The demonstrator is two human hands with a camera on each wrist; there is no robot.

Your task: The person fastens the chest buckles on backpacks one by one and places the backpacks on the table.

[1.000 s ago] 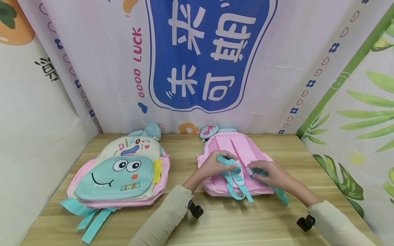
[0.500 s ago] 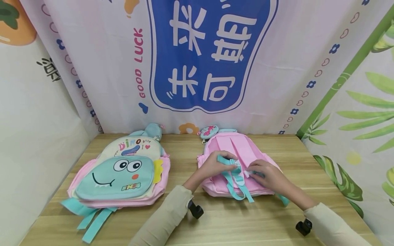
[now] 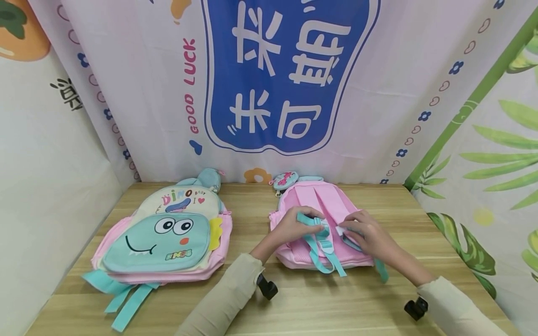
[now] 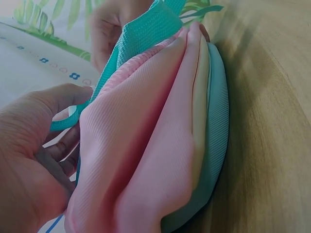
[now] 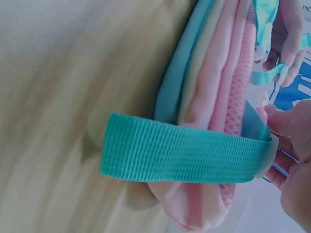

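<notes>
A pink backpack (image 3: 306,195) lies back side up on the table, its shoulder straps showing. My left hand (image 3: 295,225) pinches a teal strap with a pale buckle (image 3: 322,225) at its left side. In the left wrist view that teal webbing (image 4: 146,39) rises along the bag's edge past my thumb. Just across from it, my right hand (image 3: 371,234) pinches a white buckle piece (image 3: 339,230) on the other strap. That second teal strap (image 5: 184,150) loops broadly across the right wrist view, and a pale plastic slider (image 5: 268,156) sits beside my fingers. The two buckle parts stand apart.
A second backpack (image 3: 164,242) with a dinosaur face lies front up on the left of the wooden table (image 3: 319,308), teal straps trailing toward the near edge. A round pouch (image 3: 285,179) hangs at the pink bag's top. A printed curtain (image 3: 386,116) stands behind.
My right hand has shifted with the white buckle piece, first leftward toward the left hand, then slightly up and back right. The dangling strap end moved too. My left hand stays in place.
</notes>
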